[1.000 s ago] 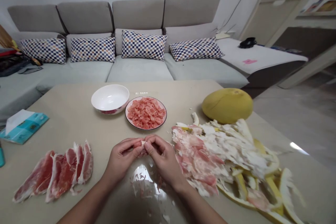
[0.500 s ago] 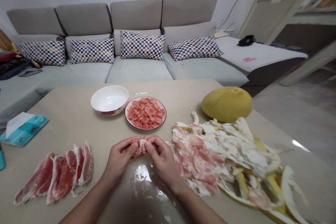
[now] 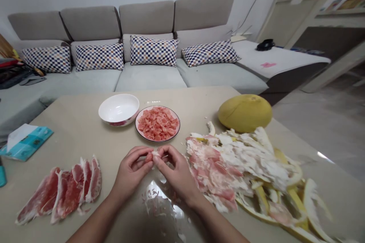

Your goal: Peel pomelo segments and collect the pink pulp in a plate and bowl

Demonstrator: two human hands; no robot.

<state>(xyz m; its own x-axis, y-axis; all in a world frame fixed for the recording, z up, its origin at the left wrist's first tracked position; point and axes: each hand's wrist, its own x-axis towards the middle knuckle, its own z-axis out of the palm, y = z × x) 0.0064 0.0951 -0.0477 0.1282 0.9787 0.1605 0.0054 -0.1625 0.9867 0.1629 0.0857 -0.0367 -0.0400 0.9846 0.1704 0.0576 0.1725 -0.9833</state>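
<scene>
Between my hands, just in front of the plate, is a small piece of pink pomelo flesh (image 3: 149,157) with white membrane on it. My left hand (image 3: 132,169) pinches the flesh from the left, thumb against fingers. My right hand (image 3: 175,169) pinches the white membrane at its right end. Most of the piece is hidden by my fingers. Beyond it stands a dark-rimmed plate (image 3: 138,128) heaped with peeled pomelo flesh (image 3: 157,123). Several unpeeled pomelo segments (image 3: 68,190) lie to the left of my left arm.
A white bowl (image 3: 119,108) stands left of the plate. Pomelo peel and membranes (image 3: 242,163) pile up at the right, with a whole yellow pomelo (image 3: 245,113) behind. A blue tissue pack (image 3: 28,142) lies at far left. Small scraps (image 3: 154,197) dot the table between my arms.
My fingers have shifted on the pomelo piece; less of it shows now, and my left thumb lies closer to my right thumb. The view has tilted slightly.
</scene>
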